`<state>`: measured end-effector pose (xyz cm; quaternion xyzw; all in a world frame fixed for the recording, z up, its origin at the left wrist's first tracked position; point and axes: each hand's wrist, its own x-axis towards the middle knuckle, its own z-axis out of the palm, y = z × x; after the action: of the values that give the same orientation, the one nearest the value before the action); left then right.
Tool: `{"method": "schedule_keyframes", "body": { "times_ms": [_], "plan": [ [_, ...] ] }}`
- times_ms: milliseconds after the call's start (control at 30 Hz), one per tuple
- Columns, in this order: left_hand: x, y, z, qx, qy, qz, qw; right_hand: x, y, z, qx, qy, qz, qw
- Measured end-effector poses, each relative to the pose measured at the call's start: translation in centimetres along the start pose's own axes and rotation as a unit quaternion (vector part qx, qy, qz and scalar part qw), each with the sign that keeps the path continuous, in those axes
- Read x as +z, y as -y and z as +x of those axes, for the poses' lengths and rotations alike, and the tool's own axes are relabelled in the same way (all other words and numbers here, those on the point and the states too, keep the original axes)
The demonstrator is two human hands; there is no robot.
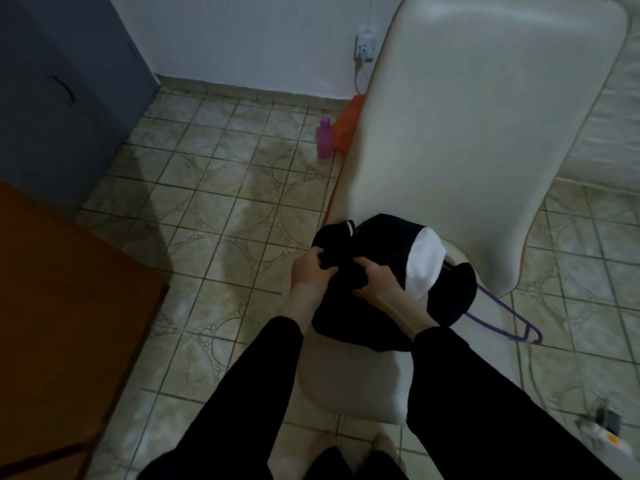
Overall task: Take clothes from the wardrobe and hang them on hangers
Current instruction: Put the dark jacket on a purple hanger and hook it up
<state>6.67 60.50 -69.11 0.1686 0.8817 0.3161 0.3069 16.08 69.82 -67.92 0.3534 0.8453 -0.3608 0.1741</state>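
Observation:
A bundled black garment with a white panel point(388, 244) lies on the seat of a white chair point(485, 116). My left hand point(310, 271) grips the black fabric at the bundle's left side. My right hand point(379, 280) grips the fabric near the middle, beside the white panel. A purple hanger point(502, 315) sticks out from under the garment on the right, over the seat's edge; most of it is hidden.
A brown wooden surface point(69, 299) fills the left. A grey cabinet point(62, 91) stands at the back left. A pink bottle point(324, 137) and an orange cloth point(348, 124) sit on the tiled floor behind the chair. A white mattress point(606, 133) lies at right.

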Motion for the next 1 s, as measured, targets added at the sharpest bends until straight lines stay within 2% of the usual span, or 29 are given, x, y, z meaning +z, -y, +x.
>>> {"method": "schedule_keyframes", "body": {
  "times_ms": [67,133,233,300,367,467,567,733,900,1000],
  "plan": [
    [0.4,0.2,-1.2,-0.014,-0.026,-0.022,0.999,0.2,-1.0,-0.9,0.006,-0.008,0.024,1.000],
    [0.4,0.9,-2.2,-0.047,-0.013,-0.047,0.998,-0.1,-1.8,-1.8,0.020,0.027,0.047,0.998],
    [-0.3,3.0,-3.7,-0.105,0.070,-0.006,0.992,-0.8,-2.5,-2.8,0.028,0.148,0.030,0.988],
    [-0.8,4.1,-4.8,-0.121,0.135,0.011,0.983,-1.0,-2.6,-3.3,0.026,0.198,-0.004,0.980],
    [-1.5,4.9,-5.1,-0.145,0.169,0.002,0.975,-1.0,-2.5,-3.0,0.022,0.177,0.001,0.984],
    [-2.9,4.8,-4.1,-0.171,0.159,-0.022,0.972,-1.2,-1.9,-1.8,0.020,0.076,0.007,0.997],
    [-3.7,5.0,-1.9,-0.175,0.099,-0.024,0.979,-1.7,-0.1,-0.6,0.010,-0.005,-0.025,1.000],
    [-3.2,4.3,0.7,-0.113,-0.051,-0.078,0.989,-1.9,2.5,1.7,-0.024,-0.103,-0.078,0.991],
    [-1.5,3.7,2.7,-0.074,-0.035,-0.107,0.991,-1.3,3.7,5.2,-0.090,-0.086,-0.108,0.986],
    [-0.9,3.8,2.9,-0.069,-0.052,-0.135,0.987,-0.8,4.1,6.5,-0.102,-0.033,-0.087,0.990]
  ]
}}
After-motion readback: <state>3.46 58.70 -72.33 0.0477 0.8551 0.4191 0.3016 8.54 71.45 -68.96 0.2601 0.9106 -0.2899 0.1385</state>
